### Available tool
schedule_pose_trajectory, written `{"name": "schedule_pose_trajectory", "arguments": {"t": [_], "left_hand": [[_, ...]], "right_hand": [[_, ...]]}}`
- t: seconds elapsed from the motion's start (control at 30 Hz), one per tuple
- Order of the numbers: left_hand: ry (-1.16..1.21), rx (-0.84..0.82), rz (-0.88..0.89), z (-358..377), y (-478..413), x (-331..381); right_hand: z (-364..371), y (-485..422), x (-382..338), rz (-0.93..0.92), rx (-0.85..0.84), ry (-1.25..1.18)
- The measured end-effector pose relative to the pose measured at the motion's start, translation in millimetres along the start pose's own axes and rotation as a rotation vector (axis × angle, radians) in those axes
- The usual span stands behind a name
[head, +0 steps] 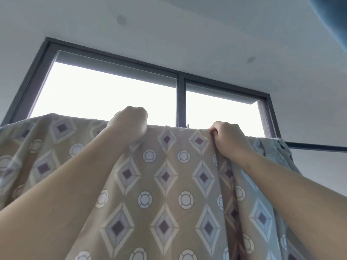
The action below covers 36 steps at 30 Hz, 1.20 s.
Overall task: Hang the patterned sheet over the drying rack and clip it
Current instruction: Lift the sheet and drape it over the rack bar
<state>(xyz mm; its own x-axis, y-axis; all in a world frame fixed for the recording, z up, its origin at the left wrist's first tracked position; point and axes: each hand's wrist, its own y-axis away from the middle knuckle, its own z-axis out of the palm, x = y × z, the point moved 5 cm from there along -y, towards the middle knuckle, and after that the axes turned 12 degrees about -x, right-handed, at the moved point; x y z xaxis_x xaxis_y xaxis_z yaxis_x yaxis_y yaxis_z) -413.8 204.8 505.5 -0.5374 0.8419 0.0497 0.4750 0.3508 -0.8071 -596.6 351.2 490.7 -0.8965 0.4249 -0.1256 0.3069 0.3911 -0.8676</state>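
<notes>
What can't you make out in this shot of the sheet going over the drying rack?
All in the head view:
- The drying rack rail where the patterned sheet lies over it: fabric covers it, and only a dark bar shows at the right.
- What the left hand grips: its curled fingers face away from the camera.
- The sheet's lower edge: cut off by the bottom of the frame.
- Anything outside the window: glare whites it out.

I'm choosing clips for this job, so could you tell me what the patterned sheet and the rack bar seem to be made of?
The patterned sheet looks like thin, matte woven fabric, perhaps cotton: it drapes in soft folds. The rack bar is dark, straight and slim, probably painted metal, possibly plastic.
</notes>
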Motion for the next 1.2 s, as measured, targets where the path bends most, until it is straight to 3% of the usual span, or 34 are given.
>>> {"name": "schedule_pose_trajectory", "arguments": {"t": [0.27,0.5,0.6,0.7,0.77,0.87,1.0,1.2], "left_hand": [[-0.063,0.112,-0.031,6,7,1],[-0.129,0.14,-0.06,8,7,1],[-0.161,0.131,-0.075,11,6,11],[-0.2,0.142,-0.079,14,6,12],[-0.208,0.146,-0.083,13,6,11],[-0.198,0.152,-0.088,14,7,9],[-0.194,0.187,-0.093,17,5,9],[-0.139,0.228,-0.092,22,2,11]], "right_hand": [[4,-5,12,0.031,0.02,0.085],[-28,12,89,0.336,0.085,0.134],[-22,14,68,0.207,0.11,0.141],[-1,12,29,-0.054,-0.023,0.094],[7,9,16,-0.117,-0.064,0.005],[6,5,15,-0.106,-0.027,-0.069],[1,9,15,-0.105,0.009,0.015],[3,1,37,0.033,0.064,-0.01]]}}
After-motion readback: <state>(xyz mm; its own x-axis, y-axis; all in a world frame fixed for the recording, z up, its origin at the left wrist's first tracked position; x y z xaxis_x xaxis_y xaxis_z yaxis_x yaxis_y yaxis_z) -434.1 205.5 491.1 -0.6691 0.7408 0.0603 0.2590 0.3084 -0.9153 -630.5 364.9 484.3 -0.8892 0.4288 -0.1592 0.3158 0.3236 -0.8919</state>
